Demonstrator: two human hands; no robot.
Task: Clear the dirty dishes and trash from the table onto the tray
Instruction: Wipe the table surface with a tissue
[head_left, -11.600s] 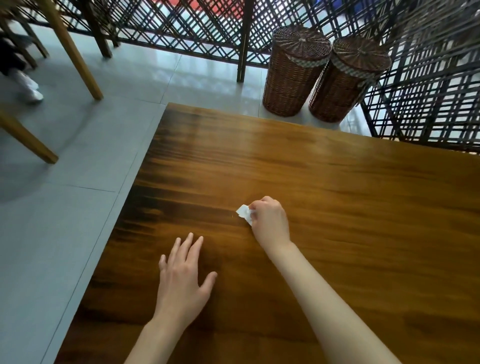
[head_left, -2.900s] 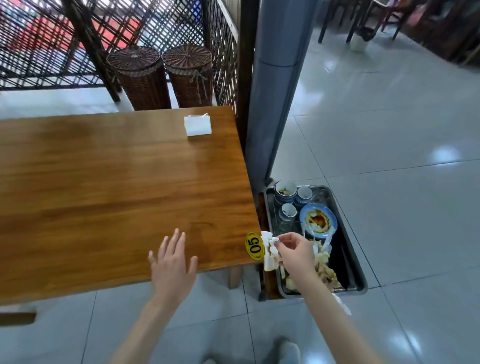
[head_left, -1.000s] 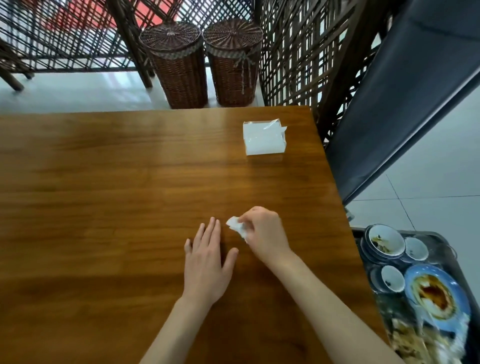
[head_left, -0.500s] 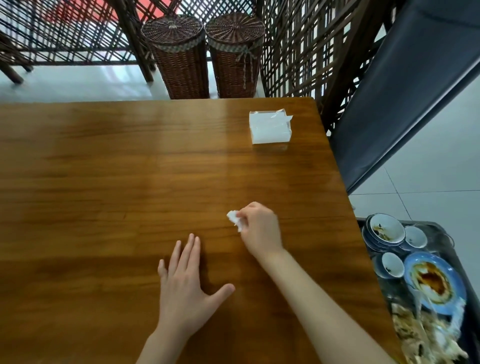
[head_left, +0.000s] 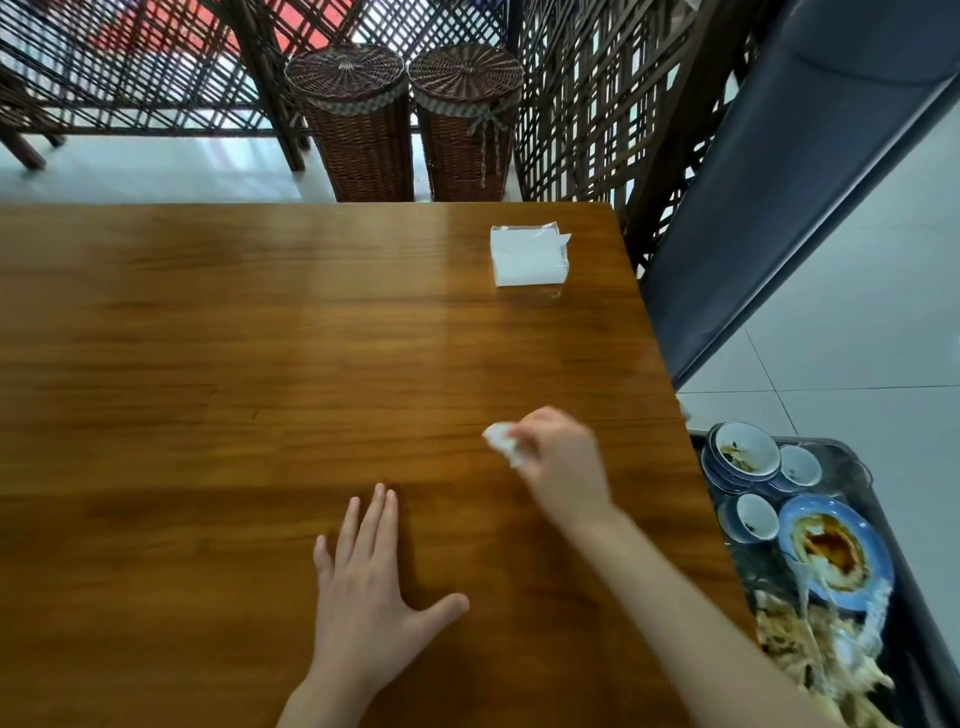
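My right hand (head_left: 563, 465) pinches a crumpled tissue (head_left: 501, 441) at the desk (head_left: 208, 364), right of centre, fingers curled round it; the hand is blurred. My left hand (head_left: 371, 592) lies flat on the desk nearer me, fingers straight and spread, holding nothing. A napkin pack (head_left: 529, 255) sits at the far right corner. The tray (head_left: 930, 623) is on the floor at right, carrying bowls (head_left: 745, 457), a blue plate (head_left: 834, 551) and scraps (head_left: 815, 660). I can read no writing anywhere.

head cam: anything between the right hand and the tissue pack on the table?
Nothing: in the head view only bare wood separates the right hand, pinching a crumpled tissue, from the tissue pack.
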